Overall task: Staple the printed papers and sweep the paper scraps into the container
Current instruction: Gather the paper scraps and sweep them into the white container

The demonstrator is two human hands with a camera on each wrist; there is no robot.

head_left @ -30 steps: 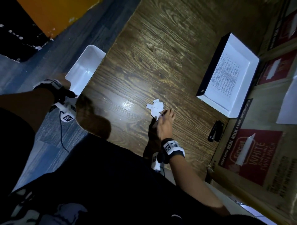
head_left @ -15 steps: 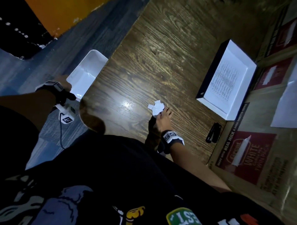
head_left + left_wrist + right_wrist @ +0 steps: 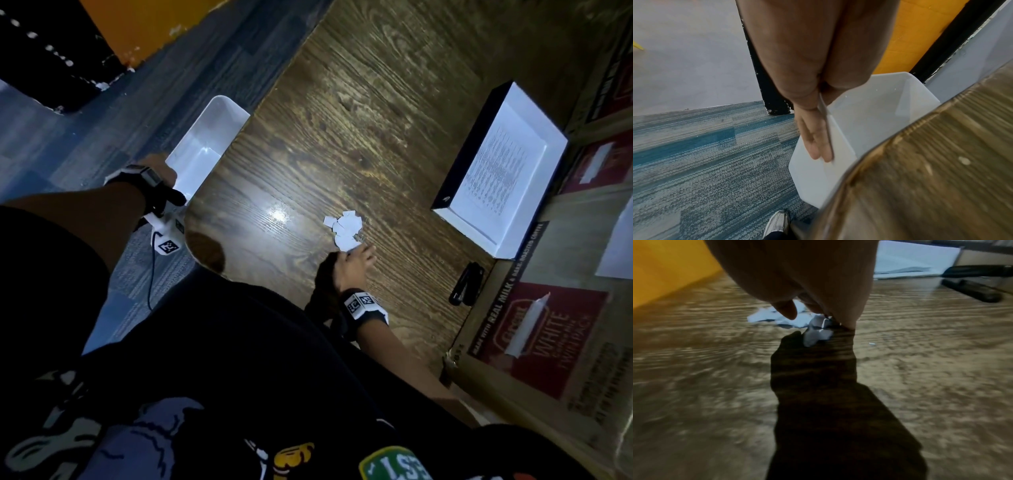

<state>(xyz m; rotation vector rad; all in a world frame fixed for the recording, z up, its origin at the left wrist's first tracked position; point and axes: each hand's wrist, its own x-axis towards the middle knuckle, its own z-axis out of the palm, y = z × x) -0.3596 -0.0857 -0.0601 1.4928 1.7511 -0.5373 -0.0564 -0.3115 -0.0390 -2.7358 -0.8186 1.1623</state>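
Note:
A small pile of white paper scraps [image 3: 346, 228] lies mid-table. My right hand [image 3: 356, 253] rests flat on the wood just behind the pile, and its straight fingertips touch the nearest scraps [image 3: 813, 331]. My left hand [image 3: 161, 169] holds a white plastic container [image 3: 205, 150] against the table's left edge, just below the tabletop. In the left wrist view its fingers [image 3: 818, 141] lie along the outside of the container wall [image 3: 840, 151], pinching it. The printed papers [image 3: 496, 174] lie in a white tray [image 3: 462, 154] at the right. A black stapler [image 3: 467, 284] sits beside the tray.
Cardboard boxes with red labels [image 3: 541, 329] line the table's right side. Blue-grey carpet [image 3: 705, 154] lies beside the table's left edge, and a shoe [image 3: 777, 224] stands on it. An orange panel [image 3: 154, 20] stands at the back left.
The head view has shifted a little. My right hand stays at the near side of the scraps, and my left hand keeps the container at the table edge.

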